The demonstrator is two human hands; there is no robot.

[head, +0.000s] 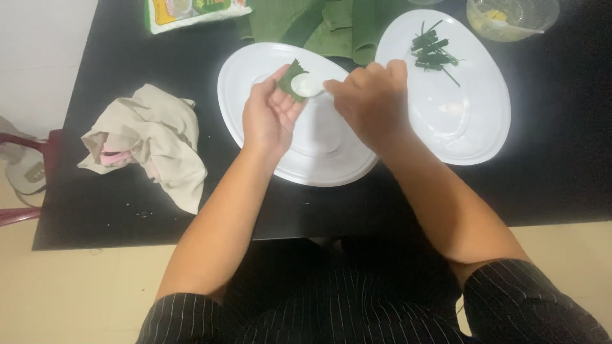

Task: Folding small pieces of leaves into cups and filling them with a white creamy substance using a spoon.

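Cupping a green leaf piece (292, 79) above the white oval plate (255, 137), the left hand (271, 114) is curled; right hand (370, 102) pinches a spoon (312, 86). White filling could be spilled if the leaf is tilted.

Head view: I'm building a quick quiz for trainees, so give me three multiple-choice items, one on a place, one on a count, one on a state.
1. Where do the cut green strips lie?
A. on the right-side plate
B. on the crumpled cloth
C. on the floor

2. How many white oval plates are on the black table?
A. one
B. two
C. four

3. What is in the left hand?
A. nothing
B. a cup
C. a folded green leaf piece with white filling

Answers:
1 A, the strips sit on the right-side plate.
2 B, it and the near plate.
3 C, the leaf piece rests in it while the right hand holds a spoon.
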